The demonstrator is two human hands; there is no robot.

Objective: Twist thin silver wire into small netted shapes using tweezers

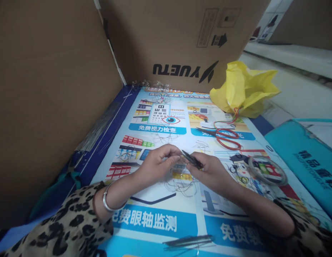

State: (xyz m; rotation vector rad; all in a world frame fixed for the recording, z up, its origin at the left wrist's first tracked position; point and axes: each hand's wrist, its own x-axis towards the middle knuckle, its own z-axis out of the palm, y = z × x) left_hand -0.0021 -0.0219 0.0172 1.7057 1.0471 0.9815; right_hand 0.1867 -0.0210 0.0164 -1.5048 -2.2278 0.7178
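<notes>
My left hand [164, 160] is closed, thumb and fingertips pinched together on what looks like thin wire, hard to make out at this size. Close beside it, my right hand [208, 169] grips a small dark pointed tool [191, 159], like snips or pliers, its tip toward my left fingers. Loops of fine wire [182, 187] show just below both hands, over the printed poster [166, 203]. Beyond my right hand lie red-handled scissors [222, 136]. A coil of wire [267, 170] rests to the right. Several thin dark rods [188, 241] lie near the front.
Cardboard walls [166, 39] stand at the back and left. Teal-handled pliers [70, 175] and a bundle of thin strips [97, 130] lie along the left. A yellow bag [243, 89] sits at the back right, above a teal box [307, 160]. Tangled wire pieces [155, 85] lie far back.
</notes>
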